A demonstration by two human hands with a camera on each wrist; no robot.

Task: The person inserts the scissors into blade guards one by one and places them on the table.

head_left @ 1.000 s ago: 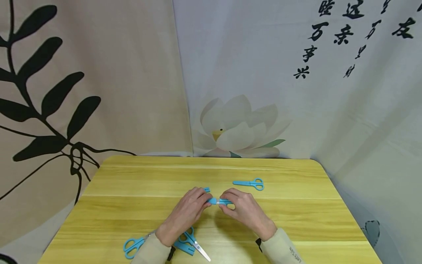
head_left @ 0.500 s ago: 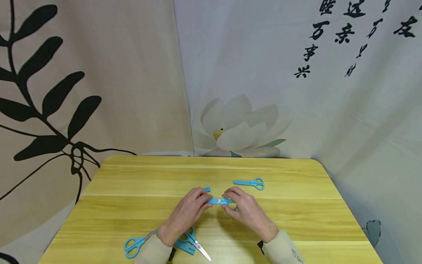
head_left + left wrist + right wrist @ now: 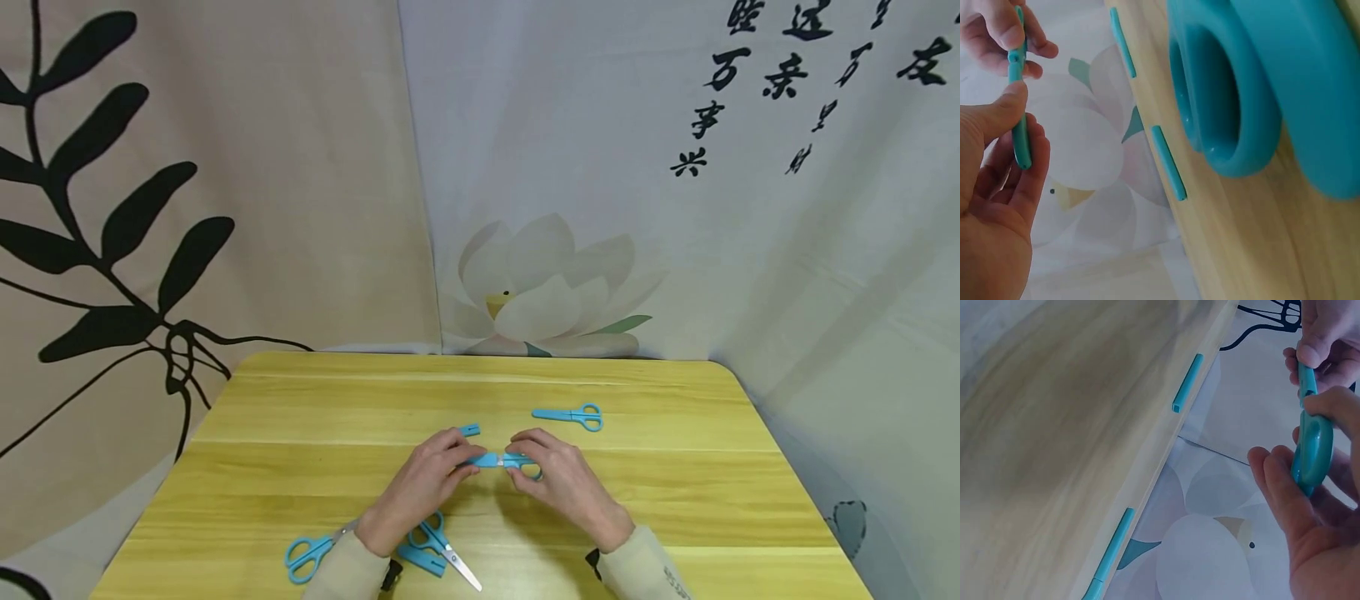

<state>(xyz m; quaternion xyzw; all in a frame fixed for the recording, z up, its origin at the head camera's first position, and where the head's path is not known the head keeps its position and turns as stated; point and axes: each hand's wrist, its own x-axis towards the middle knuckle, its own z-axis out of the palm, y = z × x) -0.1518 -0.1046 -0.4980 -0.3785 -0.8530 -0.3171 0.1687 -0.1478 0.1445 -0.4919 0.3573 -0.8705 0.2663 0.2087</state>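
Observation:
In the head view my left hand [image 3: 427, 483] pinches a blue blade cover [image 3: 486, 460] between thumb and fingers. My right hand [image 3: 562, 477] pinches a pair of blue-handled scissors [image 3: 1315, 450] near the handle loops. Cover and scissors lie in one line, with a short bit of pale blade showing between them in the head view. The rest of the blades is inside the cover. Both hands are above the middle of the table, and in the left wrist view the left thumb [image 3: 1007, 109] lies along the cover.
Blue scissors in their cover [image 3: 557, 415] lie at the back right. An empty cover [image 3: 470, 430] lies just beyond my left hand. Near my left forearm are uncovered scissors [image 3: 461, 568], another cover [image 3: 422, 560] and more scissors [image 3: 307, 558], partly behind the sleeve. Printed curtains hang behind the wooden table [image 3: 675, 500].
The right hand has shifted slightly right along with the scissors, and more of a handle loop shows under its fingers. Both hands keep their grip; the other things lie as before.

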